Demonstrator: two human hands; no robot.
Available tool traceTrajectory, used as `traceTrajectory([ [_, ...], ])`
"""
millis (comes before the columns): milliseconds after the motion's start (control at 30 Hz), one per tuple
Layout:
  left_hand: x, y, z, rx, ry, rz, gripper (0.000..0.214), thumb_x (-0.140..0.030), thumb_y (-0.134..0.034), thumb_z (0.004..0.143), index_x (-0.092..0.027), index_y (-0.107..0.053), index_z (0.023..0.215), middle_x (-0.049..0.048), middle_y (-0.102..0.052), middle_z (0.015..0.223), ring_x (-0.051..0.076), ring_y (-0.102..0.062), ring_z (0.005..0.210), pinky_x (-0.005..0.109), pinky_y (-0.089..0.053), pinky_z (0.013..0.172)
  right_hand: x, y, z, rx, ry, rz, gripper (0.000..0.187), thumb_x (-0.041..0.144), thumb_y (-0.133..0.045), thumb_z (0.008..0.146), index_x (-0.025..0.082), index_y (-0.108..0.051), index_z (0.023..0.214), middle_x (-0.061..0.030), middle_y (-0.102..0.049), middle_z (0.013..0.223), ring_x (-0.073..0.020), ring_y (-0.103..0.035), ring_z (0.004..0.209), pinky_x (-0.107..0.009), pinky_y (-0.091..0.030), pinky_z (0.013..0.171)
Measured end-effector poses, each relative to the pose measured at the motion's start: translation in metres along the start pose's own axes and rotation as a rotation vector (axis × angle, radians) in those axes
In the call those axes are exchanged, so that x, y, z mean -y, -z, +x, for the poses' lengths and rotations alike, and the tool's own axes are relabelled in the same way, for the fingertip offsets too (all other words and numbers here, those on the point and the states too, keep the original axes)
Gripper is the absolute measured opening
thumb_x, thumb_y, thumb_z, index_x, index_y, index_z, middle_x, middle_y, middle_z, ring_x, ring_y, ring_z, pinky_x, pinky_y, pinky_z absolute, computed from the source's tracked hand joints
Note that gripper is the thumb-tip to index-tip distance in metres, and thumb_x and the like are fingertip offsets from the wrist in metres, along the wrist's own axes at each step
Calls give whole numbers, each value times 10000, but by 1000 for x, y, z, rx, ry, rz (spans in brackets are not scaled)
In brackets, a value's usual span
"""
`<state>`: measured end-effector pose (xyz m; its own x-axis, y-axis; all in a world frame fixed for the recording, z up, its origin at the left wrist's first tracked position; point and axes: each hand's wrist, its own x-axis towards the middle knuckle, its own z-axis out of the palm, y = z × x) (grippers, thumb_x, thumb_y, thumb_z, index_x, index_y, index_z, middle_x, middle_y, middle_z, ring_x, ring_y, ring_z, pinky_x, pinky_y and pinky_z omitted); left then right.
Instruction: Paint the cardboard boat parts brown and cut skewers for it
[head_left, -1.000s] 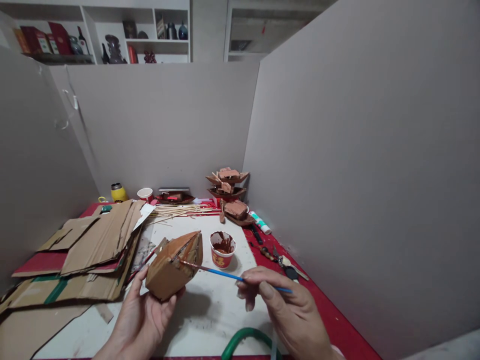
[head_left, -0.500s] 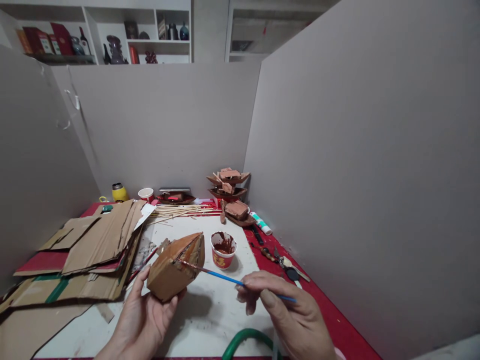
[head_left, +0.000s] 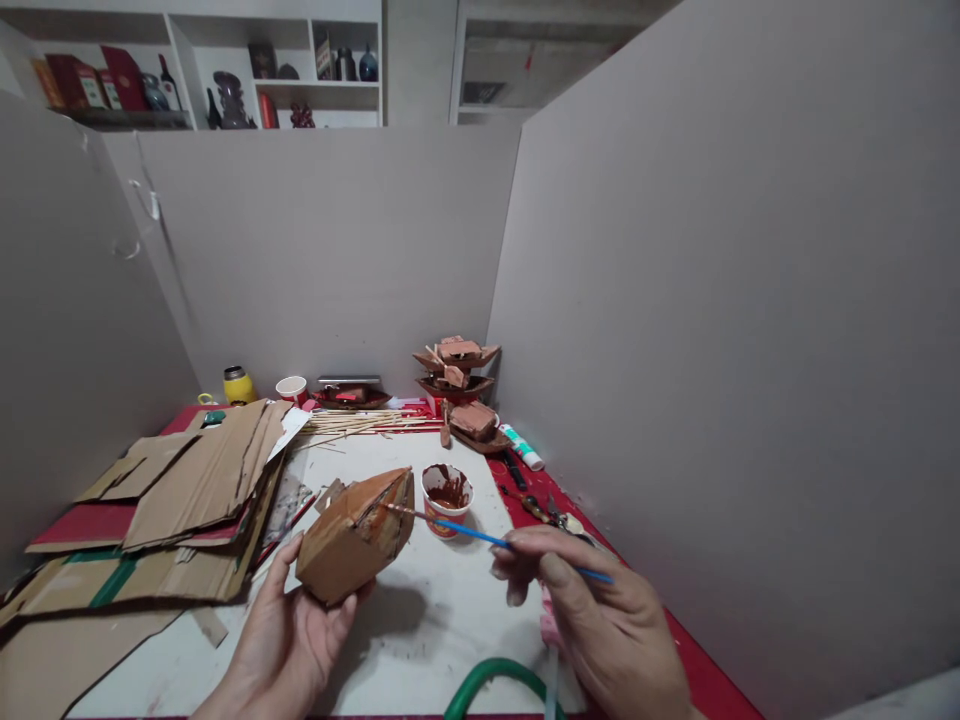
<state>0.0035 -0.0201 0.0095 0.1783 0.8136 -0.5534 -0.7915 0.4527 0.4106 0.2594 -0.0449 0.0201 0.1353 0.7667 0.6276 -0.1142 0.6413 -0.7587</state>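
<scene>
My left hand (head_left: 300, 625) holds a cardboard model boat (head_left: 337, 560) from below, tilted with its pointed end to the upper right. Brown paint covers part of its top and edges. In my right hand (head_left: 592, 605) a thin blue paintbrush (head_left: 472, 532) is pinched between thumb and fingers. Its brown-stained tip lies at the boat's pointed end; whether it touches, I cannot tell. Just behind the brush stands a paper cup (head_left: 448, 490) with dark brown paint inside and smeared on its rim.
Cardboard sheets (head_left: 202, 490) are piled at the left. Thin wooden sticks (head_left: 367, 424) lie at the back. Finished-looking brown model boats (head_left: 476, 425) stand back right, near a white-green tube (head_left: 523, 447). A green curved handle (head_left: 487, 672) is at the front edge. Grey panels (head_left: 675, 300) enclose the table.
My right hand and the paintbrush have shifted right, and the tip has moved up along the boat's pointed end. The boat has turned slightly in my left hand. A pink object shows beside my right hand.
</scene>
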Motion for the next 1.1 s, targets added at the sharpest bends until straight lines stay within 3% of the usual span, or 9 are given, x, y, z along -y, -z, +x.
traceTrajectory([
  [200,0,3,1,30,-10,-9,557,-311,-513,996,-108,-397,1501,191,-799,943,312,-794,736,317,-651,562,-8,13,-2,-81,-25,19,154,313,-682,959,288,-815,1031,-64,-806,857,-180,-741,697,-253,-621,578],
  [433,-2,0,-3,20,-16,-7,520,-320,-445,1019,-100,-414,1489,204,-798,905,306,-793,709,314,-642,533,-6,0,-1,66,-124,96,168,351,-694,946,256,-832,936,-72,-795,780,-171,-733,638,-237,-610,531],
  [667,0,7,0,58,17,-7,531,-327,-487,1007,-92,-422,1479,210,-796,918,314,-794,734,327,-649,557,-3,14,3,-105,-109,178,151,367,-715,931,283,-825,990,-69,-825,819,-177,-748,668,-230,-609,528],
  [1000,1,7,6,60,15,8,546,-334,-495,1005,-102,-409,1491,207,-802,948,306,-795,738,322,-651,561,-1,5,0,42,-151,102,168,372,-699,943,266,-829,935,-61,-808,755,-155,-730,614,-220,-604,545],
  [1100,1,11,7,77,26,6,573,-353,-517,998,-86,-410,1493,213,-803,940,313,-795,741,331,-655,571,-2,9,-2,6,-121,102,160,366,-690,952,280,-824,965,-51,-812,778,-145,-728,625,-208,-600,563],
])
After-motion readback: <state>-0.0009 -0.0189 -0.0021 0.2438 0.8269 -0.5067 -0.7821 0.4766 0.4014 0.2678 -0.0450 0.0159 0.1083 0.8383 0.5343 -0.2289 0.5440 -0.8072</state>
